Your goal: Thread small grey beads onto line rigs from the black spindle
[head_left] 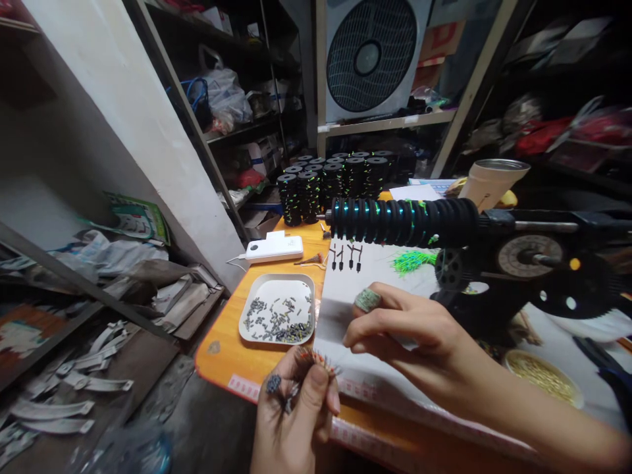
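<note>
My left hand (302,411) is closed near the table's front edge. Between its thumb and fingers sits a bundle of thin dark strands with orange ends (316,359). Another tuft with a dark grey, beaded-looking end (273,384) sticks out on the left of that hand. Over the white paper, my right hand (412,326) has thumb and fingertips drawn together; whatever they pinch is too small or hidden. Greenish tape (368,300) wraps one of its fingers. Just beyond the left hand lies a tray (241,327) of small dark tube-like pieces.
A black ribbed spool (405,220) on a machine spindle spans above the right hand. More black spools (333,178) stand behind. Four-pronged aside, dark small fittings (345,258), a green fibre bundle (415,262), a white power bank (274,248) and a bowl of golden bits (543,376) lie around.
</note>
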